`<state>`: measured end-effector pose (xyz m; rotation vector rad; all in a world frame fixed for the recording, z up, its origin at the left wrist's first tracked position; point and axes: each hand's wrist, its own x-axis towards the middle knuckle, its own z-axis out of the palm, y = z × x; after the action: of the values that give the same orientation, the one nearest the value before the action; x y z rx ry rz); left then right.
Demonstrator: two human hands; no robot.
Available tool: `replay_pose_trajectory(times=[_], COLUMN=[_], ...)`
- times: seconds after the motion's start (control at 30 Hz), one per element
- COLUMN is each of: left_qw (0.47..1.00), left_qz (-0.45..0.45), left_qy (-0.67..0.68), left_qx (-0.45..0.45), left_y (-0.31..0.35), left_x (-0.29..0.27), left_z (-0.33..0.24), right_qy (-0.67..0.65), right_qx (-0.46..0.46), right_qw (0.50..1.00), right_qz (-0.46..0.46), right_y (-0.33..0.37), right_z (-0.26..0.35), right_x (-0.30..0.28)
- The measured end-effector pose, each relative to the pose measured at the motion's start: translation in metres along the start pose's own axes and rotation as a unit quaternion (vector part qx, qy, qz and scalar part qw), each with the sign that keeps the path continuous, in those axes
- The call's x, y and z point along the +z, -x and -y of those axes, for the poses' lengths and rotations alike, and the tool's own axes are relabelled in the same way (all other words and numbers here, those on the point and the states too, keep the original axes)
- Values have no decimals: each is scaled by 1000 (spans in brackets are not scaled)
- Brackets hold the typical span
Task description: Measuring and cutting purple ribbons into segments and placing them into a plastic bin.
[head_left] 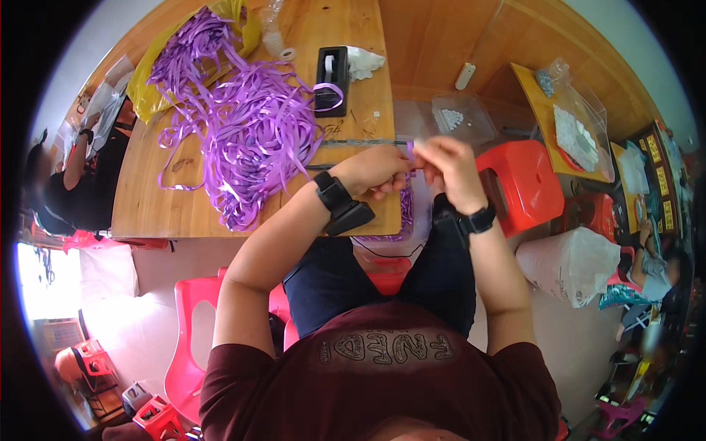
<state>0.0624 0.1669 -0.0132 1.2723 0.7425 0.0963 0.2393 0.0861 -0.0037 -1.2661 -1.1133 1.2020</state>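
My left hand and my right hand meet just past the table's right edge, fingers closed in pinches. Between the fingertips shows a short bit of purple ribbon, with something small and whitish at its top that is too blurred to name. Below the hands stands a clear plastic bin with more purple ribbon in it. A big tangled heap of shiny purple ribbons covers the middle of the wooden table, left of my hands. Its far end runs into a yellow plastic bag.
A black tape dispenser stands beyond my left hand, with crumpled white tissue beside it and a tape roll nearby. Red stools and a white sack are on the right. Other people sit at far left and far right.
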Motion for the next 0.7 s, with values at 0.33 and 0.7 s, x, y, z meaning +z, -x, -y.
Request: replay_pose_trajectory(times=[0.33,0.7], left_qw=[999,992], left_qz=[-6,0], left_qy=[-29,-113], left_qx=[15,54], left_y=[2,5], left_x=[-8,-9], left_z=[9,10], right_qy=[223,204], right_qx=[-39,-98], right_qw=[966,952], right_qz=[125,205], right_y=[-148,-144], right_z=[33,89], right_x=[80,122])
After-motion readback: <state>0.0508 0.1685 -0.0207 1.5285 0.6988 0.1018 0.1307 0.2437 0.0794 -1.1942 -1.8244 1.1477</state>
